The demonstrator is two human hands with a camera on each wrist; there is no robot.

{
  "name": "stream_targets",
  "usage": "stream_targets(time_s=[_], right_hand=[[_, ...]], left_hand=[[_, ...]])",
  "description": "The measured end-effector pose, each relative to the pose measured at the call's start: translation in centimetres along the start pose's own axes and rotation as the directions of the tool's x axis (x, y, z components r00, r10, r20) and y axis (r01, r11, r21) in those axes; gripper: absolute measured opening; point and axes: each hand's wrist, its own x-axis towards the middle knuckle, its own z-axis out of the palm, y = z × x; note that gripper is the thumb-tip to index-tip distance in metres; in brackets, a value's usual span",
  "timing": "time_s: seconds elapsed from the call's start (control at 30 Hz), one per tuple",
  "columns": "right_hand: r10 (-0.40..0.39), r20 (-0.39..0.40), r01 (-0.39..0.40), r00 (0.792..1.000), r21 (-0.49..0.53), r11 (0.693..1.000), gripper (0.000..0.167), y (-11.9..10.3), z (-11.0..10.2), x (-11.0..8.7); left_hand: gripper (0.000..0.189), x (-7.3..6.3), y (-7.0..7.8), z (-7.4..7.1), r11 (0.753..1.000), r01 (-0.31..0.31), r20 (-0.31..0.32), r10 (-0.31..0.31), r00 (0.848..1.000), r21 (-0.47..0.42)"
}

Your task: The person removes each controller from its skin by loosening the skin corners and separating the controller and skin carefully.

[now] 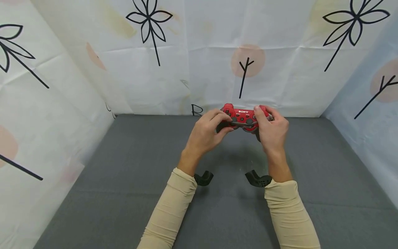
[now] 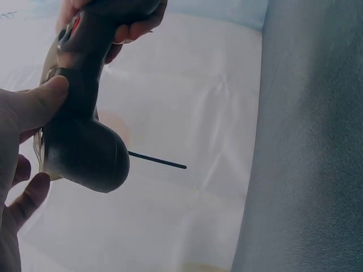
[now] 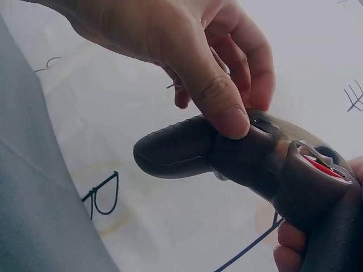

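A red Sony game controller point(image 1: 243, 115) is held up near the back of the table, its buttons facing me. A dark, partly see-through cover point(image 3: 309, 195) wraps its underside, and red shows through an opening in it. My left hand point(image 1: 207, 128) pinches the left grip between thumb and fingers. In the left wrist view, the left thumb point(image 2: 48, 101) lies on the dark side near the cover's edge. My right hand point(image 1: 275, 131) grips the right end, thumb on the front face. Its curled fingertips point(image 3: 289, 246) show underneath in the right wrist view.
A grey cloth-covered table point(image 1: 130, 166) lies below the hands. White patterned fabric walls point(image 1: 205, 69) stand behind it and at both sides. A black wrist mount point(image 1: 204, 178) sticks inward from the left wrist, with another mount point(image 1: 258, 179) on the right.
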Motion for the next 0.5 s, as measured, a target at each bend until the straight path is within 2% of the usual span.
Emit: stream_targets(time_s=[0.23,0.37,0.5], right_hand=[[-0.003,-0.005,0.003,1.0,0.021,1.0,0.046,-0.29,0.19,-0.06],[-0.011,-0.007,0.011,1.0,0.053,0.999,0.046,-0.41,0.24,-0.15],[0.003,0.01,-0.004,1.0,0.068,0.998,0.047,-0.49,0.38,-0.15]], left_hand=[[0.021,0.03,-0.28,-0.14,0.999,-0.038,-0.038,0.038,0.999,-0.005],[0.018,0.15,-0.35,-0.17,0.997,-0.073,-0.063,0.075,0.995,0.028],[0.018,0.21,-0.35,-0.23,0.996,-0.075,-0.093,0.079,0.993,0.05]])
